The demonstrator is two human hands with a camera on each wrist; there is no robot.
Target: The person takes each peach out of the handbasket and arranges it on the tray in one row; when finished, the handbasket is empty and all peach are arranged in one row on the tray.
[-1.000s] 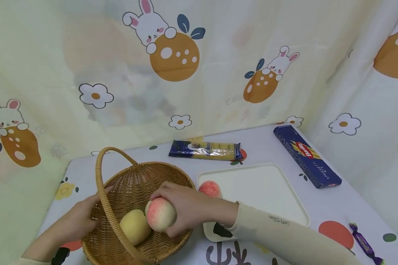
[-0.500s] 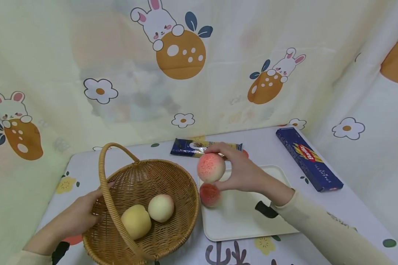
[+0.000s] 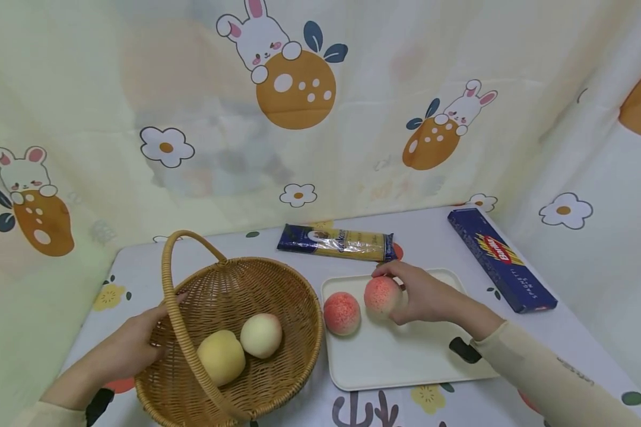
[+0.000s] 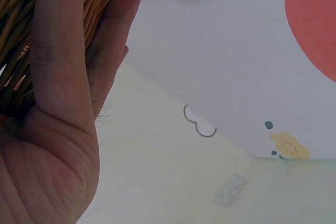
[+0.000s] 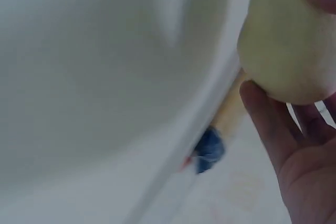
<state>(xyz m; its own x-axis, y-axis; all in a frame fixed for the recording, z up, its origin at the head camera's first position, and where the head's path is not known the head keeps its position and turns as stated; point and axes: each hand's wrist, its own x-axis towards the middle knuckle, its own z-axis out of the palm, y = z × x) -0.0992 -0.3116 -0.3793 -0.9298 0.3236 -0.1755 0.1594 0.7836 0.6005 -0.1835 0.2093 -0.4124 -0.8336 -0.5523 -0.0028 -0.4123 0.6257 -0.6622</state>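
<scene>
In the head view, my left hand (image 3: 130,347) grips the left side of a round wicker basket (image 3: 294,367) near its arched handle. The left wrist view has long fingers (image 4: 60,51) lying along the woven wall. A yellow fruit (image 3: 221,357) and a pale peach (image 3: 261,335) lie inside the basket. Over the cream tray (image 3: 374,373), my right hand (image 3: 424,296) holds a pink-and-white peach (image 3: 381,296) between thumb and fingers; I cannot tell whether it touches the tray. A redder peach (image 3: 342,314) sits on the tray's left side.
Behind the tray lies a blue-and-yellow pasta packet (image 3: 336,242). A dark blue spaghetti box (image 3: 502,260) lies to the right of the tray. A printed curtain (image 3: 208,196) hangs along the back of the patterned tablecloth (image 3: 294,412).
My right hand has carried the peach out of the basket, past the redder peach, and lowered it over the tray. The left hand stays at the basket.
</scene>
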